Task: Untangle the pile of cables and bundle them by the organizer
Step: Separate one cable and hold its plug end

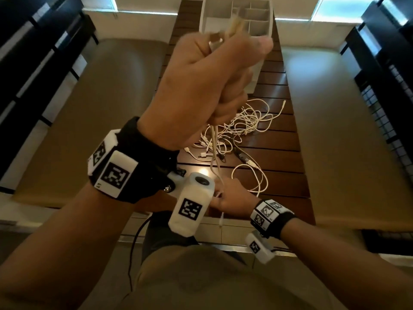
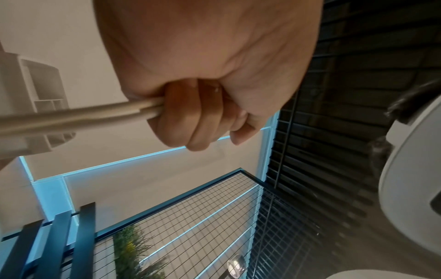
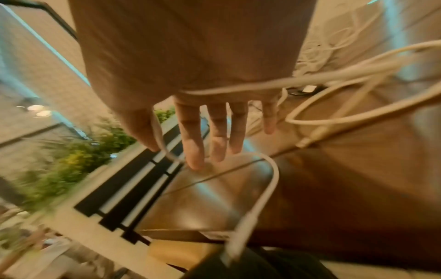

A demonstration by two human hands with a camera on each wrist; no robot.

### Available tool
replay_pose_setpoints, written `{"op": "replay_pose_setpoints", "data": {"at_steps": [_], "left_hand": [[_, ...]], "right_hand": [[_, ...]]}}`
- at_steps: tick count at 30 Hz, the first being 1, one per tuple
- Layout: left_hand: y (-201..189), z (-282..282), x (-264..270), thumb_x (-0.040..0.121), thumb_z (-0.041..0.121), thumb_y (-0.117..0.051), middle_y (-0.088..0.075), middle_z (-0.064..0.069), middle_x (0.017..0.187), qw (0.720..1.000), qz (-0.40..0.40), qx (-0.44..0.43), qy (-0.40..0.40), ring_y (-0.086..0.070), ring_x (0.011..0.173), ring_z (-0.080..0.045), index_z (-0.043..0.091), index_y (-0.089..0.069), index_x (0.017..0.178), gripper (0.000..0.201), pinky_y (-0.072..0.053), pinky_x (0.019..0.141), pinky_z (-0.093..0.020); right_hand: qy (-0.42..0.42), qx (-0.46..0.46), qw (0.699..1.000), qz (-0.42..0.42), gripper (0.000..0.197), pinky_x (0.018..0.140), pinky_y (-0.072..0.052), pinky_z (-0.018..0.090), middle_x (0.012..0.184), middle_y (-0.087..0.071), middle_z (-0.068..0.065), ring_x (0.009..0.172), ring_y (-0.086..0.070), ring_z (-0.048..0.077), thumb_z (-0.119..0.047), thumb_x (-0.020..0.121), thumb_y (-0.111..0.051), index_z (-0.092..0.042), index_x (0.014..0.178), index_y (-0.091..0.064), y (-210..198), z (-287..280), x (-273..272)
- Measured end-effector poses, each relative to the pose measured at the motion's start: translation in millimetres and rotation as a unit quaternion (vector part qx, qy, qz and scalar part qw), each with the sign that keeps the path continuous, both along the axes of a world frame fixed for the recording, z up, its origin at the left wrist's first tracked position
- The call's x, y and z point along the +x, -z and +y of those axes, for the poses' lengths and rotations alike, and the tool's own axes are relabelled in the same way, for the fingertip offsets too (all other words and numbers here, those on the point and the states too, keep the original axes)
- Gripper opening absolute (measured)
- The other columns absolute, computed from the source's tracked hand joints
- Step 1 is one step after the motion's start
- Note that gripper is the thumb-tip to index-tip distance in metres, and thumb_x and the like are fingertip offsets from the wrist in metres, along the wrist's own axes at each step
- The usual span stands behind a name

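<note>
Left hand [image 1: 196,90]: you hold it raised high over the tabletop [image 1: 279,139], its fingers [image 2: 190,117] curled tight round a white cable [image 1: 214,144]; two strands come out of the fist, seen in the left wrist view.
Cable: it hangs from your left fist down to your right hand, and its plug end dangles past the near edge of the tabletop.
Right hand [image 1: 232,195]: low at the near edge; its fingers [image 3: 193,139] are straight and spread, and they grip nothing. The cable lies across the palm and loops by the thumb.
Pile [image 1: 241,128]: the other white cables lie tangled on the middle of the tabletop, beyond your right hand; some plugs stick out at its near side.
Organizer [image 1: 237,23]: white box with compartments, at the far end of the tabletop. I cannot tell if anything lies in it.
In the way: your raised left hand covers the near part of the organizer and part of the pile in the head view.
Around: pale seats [image 1: 93,121] on both sides of the tabletop, dark slatted panels [image 1: 33,63] at the left and right edges.
</note>
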State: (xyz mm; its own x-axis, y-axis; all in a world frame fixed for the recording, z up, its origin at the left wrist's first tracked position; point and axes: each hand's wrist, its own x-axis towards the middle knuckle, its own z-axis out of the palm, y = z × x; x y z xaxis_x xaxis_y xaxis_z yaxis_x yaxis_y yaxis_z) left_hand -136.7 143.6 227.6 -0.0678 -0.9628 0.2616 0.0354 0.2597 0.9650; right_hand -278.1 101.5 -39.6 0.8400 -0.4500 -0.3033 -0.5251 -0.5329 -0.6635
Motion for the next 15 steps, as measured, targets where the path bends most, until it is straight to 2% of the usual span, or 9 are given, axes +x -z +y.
{"op": "replay_pose_setpoints", "data": {"at_steps": [2, 4, 7, 9, 11, 12, 13, 14, 15], "left_hand": [[-2, 2, -2, 0.108, 0.011, -0.042, -0.030, 0.009, 0.048, 1.000, -0.009, -0.008, 0.003, -0.023, 0.034, -0.012, 0.019, -0.034, 0.065, 0.044, -0.023, 0.039, -0.022], [-1, 2, -3, 0.109, 0.009, -0.040, -0.031, 0.010, 0.048, 1.000, -0.007, -0.010, 0.003, -0.023, 0.034, -0.011, 0.019, -0.035, 0.065, 0.046, -0.023, 0.039, -0.022], [3, -1, -7, 0.108, 0.009, -0.041, -0.030, 0.010, 0.048, 1.000, 0.004, -0.008, 0.009, -0.023, 0.034, -0.010, 0.019, -0.035, 0.064, 0.045, -0.022, 0.038, -0.022], [11, -1, -9, 0.106, 0.008, -0.044, -0.031, 0.010, 0.047, 1.000, 0.030, 0.002, 0.009, -0.021, 0.033, -0.011, 0.019, -0.037, 0.062, 0.046, -0.022, 0.038, -0.021], [20, -1, -11, 0.106, 0.006, -0.046, -0.032, 0.008, 0.047, 0.999, 0.038, 0.015, 0.014, -0.022, 0.033, -0.012, 0.019, -0.041, 0.060, 0.048, -0.023, 0.038, -0.020], [23, -1, -12, 0.106, 0.007, -0.046, -0.032, 0.007, 0.047, 0.999, 0.038, 0.022, 0.017, -0.022, 0.033, -0.013, 0.019, -0.042, 0.060, 0.048, -0.023, 0.038, -0.020], [25, -1, -11, 0.106, 0.007, -0.047, -0.032, 0.007, 0.047, 0.999, 0.038, 0.028, 0.018, -0.022, 0.033, -0.013, 0.019, -0.042, 0.061, 0.047, -0.022, 0.038, -0.020], [26, -1, -9, 0.106, 0.007, -0.047, -0.031, 0.007, 0.047, 0.999, 0.037, 0.031, 0.018, -0.021, 0.033, -0.013, 0.018, -0.041, 0.061, 0.046, -0.022, 0.038, -0.021], [27, -1, -6, 0.106, 0.007, -0.046, -0.031, 0.008, 0.047, 0.999, 0.034, 0.031, 0.015, -0.022, 0.033, -0.013, 0.018, -0.040, 0.062, 0.046, -0.022, 0.038, -0.021]], "right_hand": [[0.020, 0.016, 1.000, 0.012, 0.051, 0.078, -0.056, 0.053, 0.084, -0.067, 0.004, 0.078, -0.065, 0.022, -0.060, 0.089, -0.044, -0.016, 0.081, -0.068, 7, -2, -12], [0.032, 0.073, 0.997, 0.020, 0.041, 0.082, -0.057, 0.054, 0.088, -0.070, 0.009, 0.080, -0.068, 0.025, -0.045, 0.095, -0.050, -0.010, 0.084, -0.069, 6, -1, -17], [0.035, 0.213, 0.975, 0.048, 0.029, 0.082, -0.063, 0.052, 0.102, -0.072, 0.016, 0.086, -0.074, 0.029, -0.030, 0.104, -0.055, -0.004, 0.107, -0.067, 6, 16, -18], [0.010, 0.264, 0.961, 0.085, 0.029, 0.088, -0.062, 0.052, 0.110, -0.071, 0.019, 0.093, -0.074, 0.032, -0.028, 0.105, -0.054, -0.003, 0.114, -0.066, 9, 32, -12], [-0.028, 0.273, 0.956, 0.109, 0.036, 0.095, -0.058, 0.057, 0.113, -0.072, 0.015, 0.100, -0.072, 0.033, -0.040, 0.100, -0.060, -0.008, 0.116, -0.068, 12, 43, -5], [-0.056, 0.265, 0.955, 0.118, 0.048, 0.097, -0.057, 0.056, 0.115, -0.072, 0.010, 0.103, -0.071, 0.030, -0.056, 0.093, -0.064, -0.015, 0.116, -0.069, 12, 46, -2], [-0.086, 0.253, 0.955, 0.126, 0.064, 0.098, -0.056, 0.053, 0.117, -0.072, 0.003, 0.107, -0.069, 0.025, -0.075, 0.080, -0.065, -0.023, 0.118, -0.067, 12, 45, -1], [-0.106, 0.242, 0.955, 0.135, 0.078, 0.100, -0.055, 0.049, 0.123, -0.069, -0.003, 0.113, -0.067, 0.019, -0.086, 0.067, -0.067, -0.031, 0.123, -0.064, 9, 41, 0], [-0.110, 0.233, 0.957, 0.132, 0.088, 0.103, -0.053, 0.047, 0.129, -0.065, -0.008, 0.119, -0.063, 0.015, -0.088, 0.061, -0.071, -0.036, 0.131, -0.059, 6, 33, -1]]}}
